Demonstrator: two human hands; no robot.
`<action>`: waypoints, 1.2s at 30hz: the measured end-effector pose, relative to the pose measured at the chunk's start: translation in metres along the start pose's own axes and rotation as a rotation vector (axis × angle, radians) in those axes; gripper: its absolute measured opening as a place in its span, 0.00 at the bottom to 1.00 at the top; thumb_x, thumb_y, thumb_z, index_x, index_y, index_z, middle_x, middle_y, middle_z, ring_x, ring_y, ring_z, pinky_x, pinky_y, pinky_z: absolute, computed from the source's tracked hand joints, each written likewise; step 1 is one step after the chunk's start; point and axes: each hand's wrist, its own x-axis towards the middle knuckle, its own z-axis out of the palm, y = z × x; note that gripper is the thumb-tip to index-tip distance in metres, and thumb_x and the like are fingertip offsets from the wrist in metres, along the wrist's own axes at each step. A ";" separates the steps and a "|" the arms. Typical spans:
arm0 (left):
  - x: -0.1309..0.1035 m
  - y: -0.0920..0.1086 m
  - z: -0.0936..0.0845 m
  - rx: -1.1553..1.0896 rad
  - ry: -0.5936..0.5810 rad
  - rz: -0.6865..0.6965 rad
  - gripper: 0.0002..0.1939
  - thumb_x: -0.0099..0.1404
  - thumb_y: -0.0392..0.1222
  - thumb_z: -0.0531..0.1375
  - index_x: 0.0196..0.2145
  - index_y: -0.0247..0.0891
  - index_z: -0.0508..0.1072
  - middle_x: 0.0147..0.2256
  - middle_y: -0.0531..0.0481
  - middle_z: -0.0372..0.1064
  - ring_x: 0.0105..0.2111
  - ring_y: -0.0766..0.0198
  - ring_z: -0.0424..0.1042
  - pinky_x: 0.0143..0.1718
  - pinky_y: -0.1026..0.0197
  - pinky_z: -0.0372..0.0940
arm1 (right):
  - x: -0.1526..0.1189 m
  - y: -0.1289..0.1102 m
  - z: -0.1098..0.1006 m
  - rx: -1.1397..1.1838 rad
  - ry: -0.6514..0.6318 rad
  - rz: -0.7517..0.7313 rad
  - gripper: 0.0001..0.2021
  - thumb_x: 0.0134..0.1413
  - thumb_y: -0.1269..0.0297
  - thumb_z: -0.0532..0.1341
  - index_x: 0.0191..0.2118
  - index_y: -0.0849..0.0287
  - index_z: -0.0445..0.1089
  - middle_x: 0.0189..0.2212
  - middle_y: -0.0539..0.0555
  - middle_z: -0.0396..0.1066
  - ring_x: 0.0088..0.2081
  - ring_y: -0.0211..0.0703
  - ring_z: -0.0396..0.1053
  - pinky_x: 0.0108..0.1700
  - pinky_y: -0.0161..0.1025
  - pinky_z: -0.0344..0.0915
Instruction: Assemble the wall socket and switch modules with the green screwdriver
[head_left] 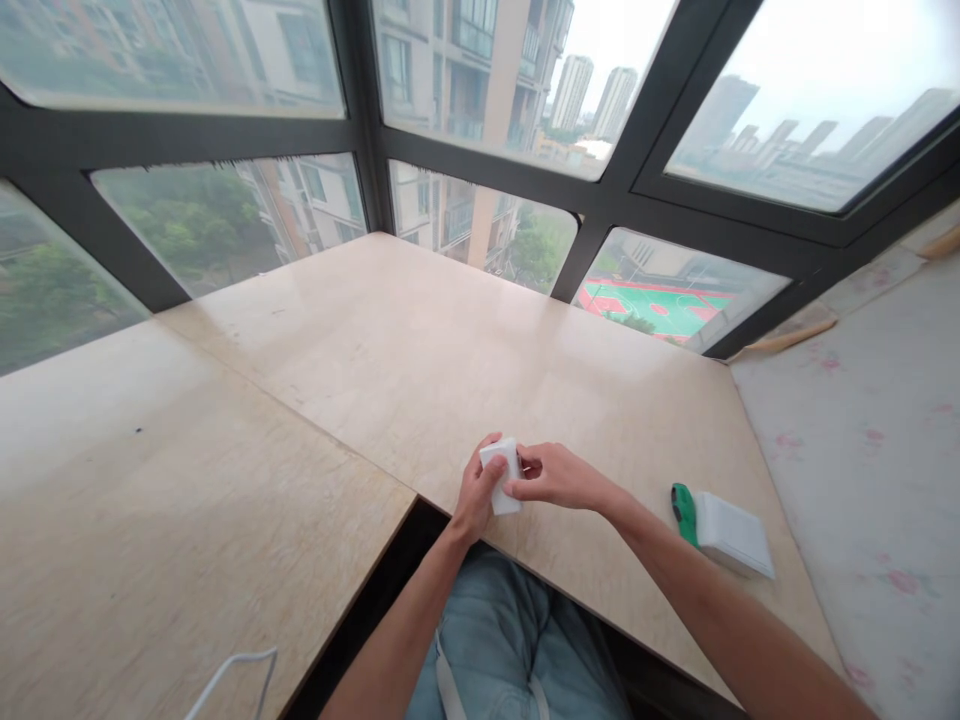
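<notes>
Near the table's front edge, my left hand (pixel 477 492) is wrapped round a small white box (pixel 508 497), with the thumb lying across its front face. The box is upright and slightly tilted. From the right side, my right hand (pixel 551 476) reaches to the box, its fingers bent at the box's right edge and its thumb near the front face. Whether the right fingers pinch a part of the box is too small to tell.
A green-handled tool (pixel 683 513) lies beside a larger white box (pixel 733 534) on the wooden table (pixel 360 340) at the right. A white cable (pixel 238 660) is at the lower left. Dark-framed windows border the back; a floral wall (pixel 862 440) stands right.
</notes>
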 end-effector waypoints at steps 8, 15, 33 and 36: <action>-0.005 0.003 0.005 0.027 -0.030 0.028 0.32 0.57 0.61 0.68 0.52 0.40 0.67 0.40 0.49 0.73 0.38 0.57 0.75 0.40 0.59 0.68 | -0.001 0.002 -0.004 0.067 -0.075 -0.002 0.08 0.47 0.63 0.66 0.34 0.61 0.74 0.26 0.47 0.70 0.29 0.39 0.66 0.30 0.33 0.59; -0.008 0.003 0.008 0.062 -0.091 0.024 0.30 0.59 0.59 0.68 0.51 0.40 0.67 0.38 0.49 0.72 0.37 0.58 0.74 0.38 0.59 0.67 | -0.006 0.008 -0.003 0.204 -0.120 0.020 0.33 0.46 0.66 0.66 0.60 0.63 0.62 0.31 0.47 0.70 0.31 0.37 0.66 0.31 0.33 0.62; -0.006 -0.002 0.008 0.225 -0.129 0.101 0.30 0.60 0.60 0.66 0.52 0.39 0.66 0.40 0.49 0.71 0.38 0.59 0.72 0.40 0.59 0.67 | -0.008 0.021 -0.011 0.322 -0.261 -0.040 0.33 0.47 0.69 0.64 0.62 0.60 0.59 0.37 0.49 0.69 0.37 0.39 0.66 0.39 0.38 0.64; -0.005 -0.002 0.010 0.240 -0.125 0.109 0.30 0.60 0.61 0.66 0.51 0.40 0.66 0.40 0.50 0.72 0.39 0.59 0.73 0.40 0.58 0.68 | -0.007 0.024 -0.011 0.328 -0.277 -0.059 0.33 0.47 0.69 0.64 0.62 0.60 0.59 0.38 0.49 0.70 0.38 0.40 0.68 0.43 0.40 0.65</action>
